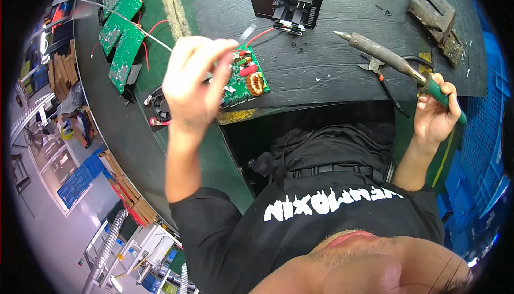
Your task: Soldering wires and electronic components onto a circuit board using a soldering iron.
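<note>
My right hand (pixel 435 116) is closed round the green handle of a soldering iron (pixel 383 54), whose tip points up and left over the bench. My left hand (pixel 193 82), somewhat blurred, is raised with curled fingers over a green circuit board (pixel 241 95). Into it runs a thin grey solder wire (pixel 120 16) from the upper left; the exact grip is unclear. The board carries a copper coil and red parts, and its left portion is hidden by my hand. A red wire links it to a black slotted panel (pixel 286 6) with sockets, standing at the far middle.
Side cutters (pixel 377 72) lie below the iron. A dirty metal iron stand (pixel 432 13) is at the far right. Several green boards (pixel 126 53) with red wires are at the left, and a small black fan (pixel 159 105) is beside my left wrist. Blue crates (pixel 482 138) stand right.
</note>
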### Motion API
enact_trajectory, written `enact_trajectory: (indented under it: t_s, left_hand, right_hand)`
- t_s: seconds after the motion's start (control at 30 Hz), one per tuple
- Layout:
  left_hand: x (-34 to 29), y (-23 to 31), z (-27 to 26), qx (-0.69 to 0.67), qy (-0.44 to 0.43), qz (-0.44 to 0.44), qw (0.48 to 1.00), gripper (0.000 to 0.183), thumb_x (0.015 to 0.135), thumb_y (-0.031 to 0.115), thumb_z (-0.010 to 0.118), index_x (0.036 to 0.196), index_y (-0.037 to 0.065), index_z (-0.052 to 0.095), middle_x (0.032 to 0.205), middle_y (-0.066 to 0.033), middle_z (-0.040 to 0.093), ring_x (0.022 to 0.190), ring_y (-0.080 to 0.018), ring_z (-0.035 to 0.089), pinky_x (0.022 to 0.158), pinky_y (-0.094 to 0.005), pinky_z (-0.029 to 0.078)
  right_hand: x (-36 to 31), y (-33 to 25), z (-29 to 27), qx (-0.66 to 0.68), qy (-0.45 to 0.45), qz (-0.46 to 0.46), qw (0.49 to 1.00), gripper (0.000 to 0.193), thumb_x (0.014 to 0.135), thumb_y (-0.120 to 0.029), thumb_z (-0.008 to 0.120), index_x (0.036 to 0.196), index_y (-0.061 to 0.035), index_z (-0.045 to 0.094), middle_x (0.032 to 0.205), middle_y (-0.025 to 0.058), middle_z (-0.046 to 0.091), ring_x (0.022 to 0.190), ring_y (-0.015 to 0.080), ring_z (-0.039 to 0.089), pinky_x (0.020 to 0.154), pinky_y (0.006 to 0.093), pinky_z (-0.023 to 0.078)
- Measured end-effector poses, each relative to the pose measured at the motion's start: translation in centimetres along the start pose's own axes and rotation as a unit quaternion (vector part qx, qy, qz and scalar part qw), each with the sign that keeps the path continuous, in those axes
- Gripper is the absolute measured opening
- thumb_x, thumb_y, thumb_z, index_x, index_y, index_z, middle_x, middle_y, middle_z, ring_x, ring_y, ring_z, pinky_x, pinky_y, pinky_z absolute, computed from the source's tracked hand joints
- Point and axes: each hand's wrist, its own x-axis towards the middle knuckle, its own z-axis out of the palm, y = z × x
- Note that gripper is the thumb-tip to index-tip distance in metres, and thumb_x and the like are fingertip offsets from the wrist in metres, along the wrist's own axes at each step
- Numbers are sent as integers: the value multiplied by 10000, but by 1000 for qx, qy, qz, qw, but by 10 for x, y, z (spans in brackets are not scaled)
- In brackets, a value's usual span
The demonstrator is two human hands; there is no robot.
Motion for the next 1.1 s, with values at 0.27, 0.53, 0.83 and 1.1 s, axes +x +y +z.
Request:
enact_trajectory:
  t_s: [0.27,0.53,0.83,1.1]
  left_hand:
    - [-5,20,57,35,53,64,996,147,618,40,713,746,38,640,1103,-100,634,934,-268,526,851,-341,407]
    - [-1,11,68,26,55,60,996,153,601,0,708,726,1,620,1131,-136,629,905,-270,539,760,-310,452]
    - [-2,9,73,30,79,71,994,160,595,-2,712,716,-10,609,1128,-121,632,869,-263,542,736,-315,462]
    - [-4,6,75,23,80,67,994,158,592,2,714,710,-7,609,1126,-111,634,875,-257,538,756,-314,455]
  right_hand:
    - [10,14,17,-39,-25,34,998,226,890,-257,475,921,-47,552,1073,167,523,676,223,601,552,255,529]
    - [12,20,19,-56,-15,40,998,205,881,-263,484,896,-71,553,1072,163,568,661,216,611,524,252,536]
    - [14,24,24,-29,-5,45,999,228,868,-255,461,881,-49,557,1042,185,580,641,240,588,512,294,527]
    - [16,27,23,-25,-11,52,998,228,873,-250,456,892,-46,558,1055,185,573,646,243,594,524,300,530]
